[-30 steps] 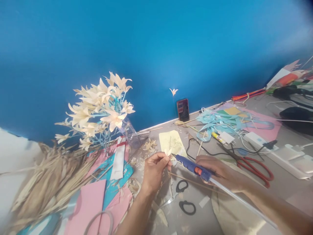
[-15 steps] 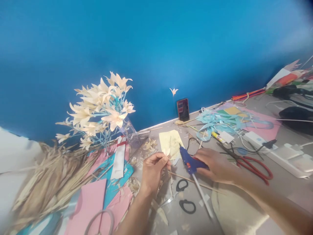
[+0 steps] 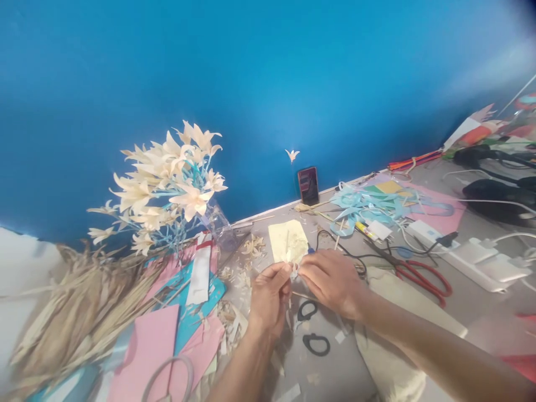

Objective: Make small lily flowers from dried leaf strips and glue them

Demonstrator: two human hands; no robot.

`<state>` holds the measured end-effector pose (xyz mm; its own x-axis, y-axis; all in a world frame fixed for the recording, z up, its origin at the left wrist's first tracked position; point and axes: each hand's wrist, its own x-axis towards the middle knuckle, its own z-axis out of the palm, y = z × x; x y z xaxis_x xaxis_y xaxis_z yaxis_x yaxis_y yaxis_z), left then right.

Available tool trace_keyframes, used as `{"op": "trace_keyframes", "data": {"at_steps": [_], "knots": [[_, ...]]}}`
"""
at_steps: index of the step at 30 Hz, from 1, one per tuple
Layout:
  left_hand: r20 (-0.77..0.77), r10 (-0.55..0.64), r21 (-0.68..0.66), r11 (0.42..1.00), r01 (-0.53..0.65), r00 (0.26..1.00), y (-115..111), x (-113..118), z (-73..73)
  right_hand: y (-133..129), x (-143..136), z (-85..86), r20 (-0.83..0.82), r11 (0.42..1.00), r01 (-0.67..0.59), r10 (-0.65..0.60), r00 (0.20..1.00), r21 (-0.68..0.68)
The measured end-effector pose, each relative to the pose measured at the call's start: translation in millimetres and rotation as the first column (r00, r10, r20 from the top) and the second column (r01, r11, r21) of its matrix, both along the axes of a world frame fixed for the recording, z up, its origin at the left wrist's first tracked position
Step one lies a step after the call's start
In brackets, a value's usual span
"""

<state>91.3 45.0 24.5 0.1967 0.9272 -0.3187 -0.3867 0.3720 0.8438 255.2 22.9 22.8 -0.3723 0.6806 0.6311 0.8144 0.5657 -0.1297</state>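
Note:
Between the fingertips of my left hand (image 3: 270, 293) is a small pale petal piece (image 3: 290, 255), held just in front of a cream paper sheet (image 3: 288, 237). My right hand (image 3: 330, 279) meets it from the right, its fingers pinched at the base of the piece; what exactly they grip is too small to tell. Behind the right hand only the blue tip area of the glue gun (image 3: 310, 250) shows. Black-handled scissors (image 3: 316, 344) lie below the hands.
Pale flowers (image 3: 167, 184) stand at left in a clear container, above dried husks (image 3: 71, 312) and pink paper (image 3: 146, 346). A phone (image 3: 309, 186) leans on the wall. At right are blue ribbons (image 3: 364, 204), red-handled scissors (image 3: 427, 276) and a power strip (image 3: 473, 262).
My right hand has let go of the glue gun and moved left to my left hand's fingertips. The glue gun is now mostly hidden. The view has shifted slightly.

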Motion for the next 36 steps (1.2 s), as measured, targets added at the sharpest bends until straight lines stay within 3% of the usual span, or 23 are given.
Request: {"op": "trace_keyframes", "data": {"at_steps": [8,11,13,15,16,19,22,25,36], "knots": [[-0.022,0.016,0.013,1.0,-0.016,1.0,-7,-1,-1.1,5,-7,-6.4,-0.061,0.996,0.008,-0.003,0.998,0.089],[-0.03,0.002,0.035,0.999,-0.001,1.0,-11,-4,-0.7,11,-4,-2.3,-0.184,1.0,0.02,-0.018,0.983,0.01],[-0.038,-0.013,0.034,0.999,0.014,0.999,-16,-8,0.2,24,5,-0.7,-0.314,0.987,0.067,-0.112,0.943,-0.149],[-0.064,-0.024,0.011,1.0,0.025,0.998,-23,-14,0.5,45,20,-1.4,-0.393,0.901,0.097,-0.279,0.876,-0.423],[-0.08,-0.029,-0.007,1.0,0.029,0.996,-26,-19,0.0,57,29,-2.8,-0.386,0.808,0.095,-0.377,0.842,-0.582],[-0.115,0.023,-0.08,0.996,-0.032,0.993,-33,-34,-4.6,86,50,-11.2,-0.302,0.685,0.12,-0.463,0.833,-0.718],[-0.114,0.078,-0.122,0.988,-0.092,0.99,-35,-47,-12.7,101,58,-21.7,-0.238,0.62,0.13,-0.475,0.847,-0.774],[-0.088,0.057,-0.156,0.985,-0.071,0.994,-34,-54,-20.2,111,57,-29.7,-0.183,0.574,0.149,-0.48,0.858,-0.805],[0.006,0.061,-0.198,0.979,-0.058,0.998,-29,-64,-34.5,136,54,-41.9,0.078,0.452,0.34,-0.504,0.86,-0.825]]}}
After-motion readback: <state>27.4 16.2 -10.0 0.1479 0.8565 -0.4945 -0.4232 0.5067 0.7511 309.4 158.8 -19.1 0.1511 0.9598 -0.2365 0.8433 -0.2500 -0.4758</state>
